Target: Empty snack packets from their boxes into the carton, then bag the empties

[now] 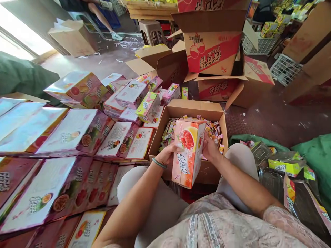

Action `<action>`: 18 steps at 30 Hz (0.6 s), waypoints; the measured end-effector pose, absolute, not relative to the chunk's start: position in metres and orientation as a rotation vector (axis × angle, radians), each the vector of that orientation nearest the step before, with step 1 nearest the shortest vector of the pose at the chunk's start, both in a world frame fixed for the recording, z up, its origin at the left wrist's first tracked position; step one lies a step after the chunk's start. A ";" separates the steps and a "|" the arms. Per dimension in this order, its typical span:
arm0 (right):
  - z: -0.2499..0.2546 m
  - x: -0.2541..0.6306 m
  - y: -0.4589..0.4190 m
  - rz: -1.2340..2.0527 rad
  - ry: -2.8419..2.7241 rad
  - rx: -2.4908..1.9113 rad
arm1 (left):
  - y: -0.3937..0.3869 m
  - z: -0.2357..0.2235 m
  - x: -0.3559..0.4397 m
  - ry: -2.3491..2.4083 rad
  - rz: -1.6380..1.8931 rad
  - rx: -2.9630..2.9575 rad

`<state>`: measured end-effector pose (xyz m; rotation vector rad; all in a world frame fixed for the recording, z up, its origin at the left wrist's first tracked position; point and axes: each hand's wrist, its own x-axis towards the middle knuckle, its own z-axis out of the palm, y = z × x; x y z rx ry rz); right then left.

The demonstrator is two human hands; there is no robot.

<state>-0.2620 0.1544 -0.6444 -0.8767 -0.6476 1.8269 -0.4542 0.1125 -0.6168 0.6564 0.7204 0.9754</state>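
Observation:
Between my two hands I hold an orange printed carton [184, 151] with a grapefruit picture on its face, tilted over the near edge of an open cardboard box. My left hand [169, 154], with a beaded bracelet at the wrist, grips the carton's left side, thumb on the front. On the other side my right hand [210, 147] presses against the carton; its fingers are partly hidden behind it. Many small colourful wrapped packets [168, 132] fill the cardboard box [190, 106] beneath.
Stacked fruit-printed cartons [67, 132] cover the left side. Large open boxes [212, 51] stand beyond the packets. At right lie clear plastic packages [274, 181] on green cloth [317, 155]. A person's leg [100, 19] and a stool [151, 31] are farther back.

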 end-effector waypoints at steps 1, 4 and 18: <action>-0.645 -0.263 0.158 1.794 -0.703 -0.929 | 0.116 -0.618 -0.454 0.750 0.982 0.671; -0.638 -0.258 0.163 1.313 -1.024 -1.162 | 0.126 -0.616 -0.453 0.873 1.052 0.688; -0.585 -0.255 0.147 0.180 -3.267 -0.365 | 0.139 -0.639 -0.450 1.188 0.928 0.749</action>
